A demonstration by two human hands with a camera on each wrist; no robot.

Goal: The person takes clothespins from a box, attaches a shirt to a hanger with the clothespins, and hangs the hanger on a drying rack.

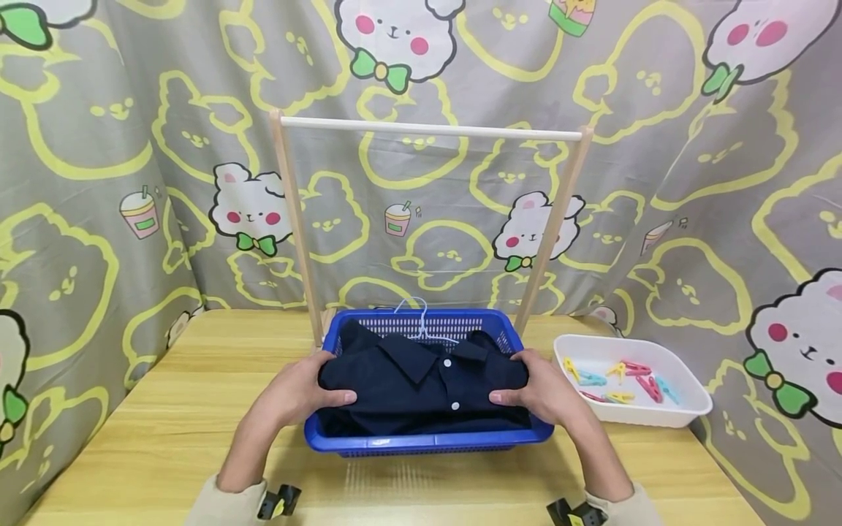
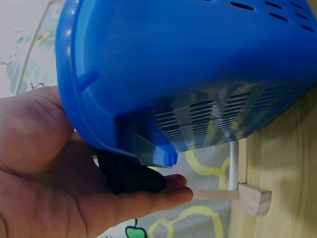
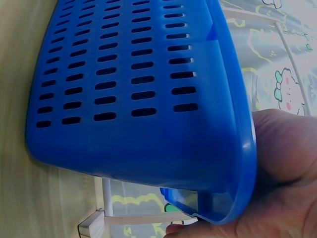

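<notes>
A dark navy shirt point(image 1: 395, 394) with a collar and white buttons lies folded in a blue plastic basket point(image 1: 427, 441). My left hand point(image 1: 292, 394) holds the shirt's left side, thumb on top; dark cloth point(image 2: 131, 174) shows between thumb and fingers in the left wrist view. On the opposite side, my right hand point(image 1: 552, 391) grips the shirt, its thumb also laid over the cloth. The basket wall point(image 3: 148, 144) hides most of that grip in the right wrist view. Behind the collar, a light hanger point(image 1: 422, 315) sticks up, its lower part partly covered.
A wooden rack point(image 1: 427, 128) with a white crossbar stands directly behind the basket. To the right, a white tray point(image 1: 631, 416) holds several coloured clothespins point(image 1: 650, 389). Patterned curtains point(image 1: 454, 168) enclose the wooden table point(image 1: 197, 380) at the back and sides.
</notes>
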